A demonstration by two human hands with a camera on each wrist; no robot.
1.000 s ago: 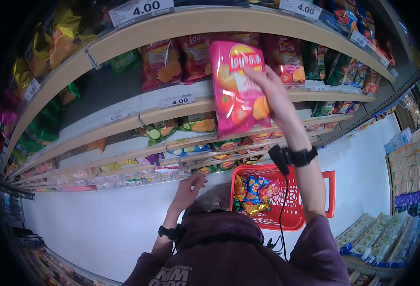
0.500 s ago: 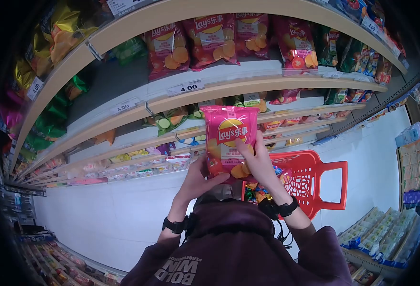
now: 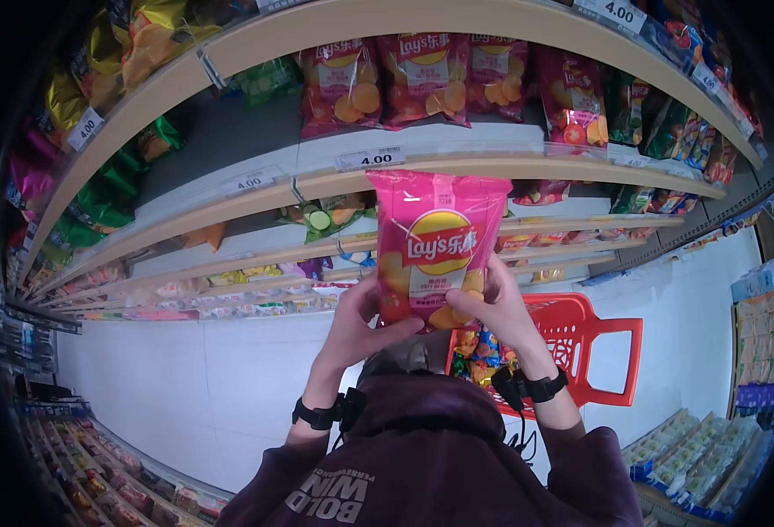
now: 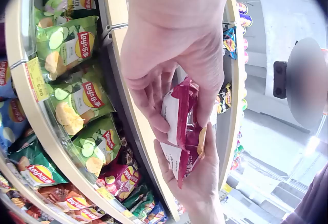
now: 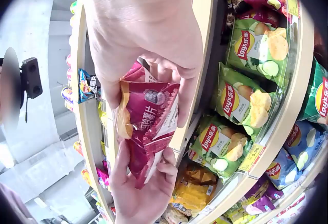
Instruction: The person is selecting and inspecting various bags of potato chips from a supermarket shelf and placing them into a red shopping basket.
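Left hand (image 3: 350, 327) and right hand (image 3: 503, 314) grip the pink foil crisp bag (image 3: 435, 233), fingers part-closed, near the red plastic basket (image 3: 585, 338). Likely light, crushable; sealed edges offer safest hold.

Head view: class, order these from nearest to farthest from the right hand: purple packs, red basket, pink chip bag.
1. Pink chip bag, gripped by the right hand.
2. Red basket, lower, to its right.
3. Purple packs, at the far right.

Pink bag (image 3: 440, 211) glossy plastic (purple top (image 3: 457, 465) matt cloth)
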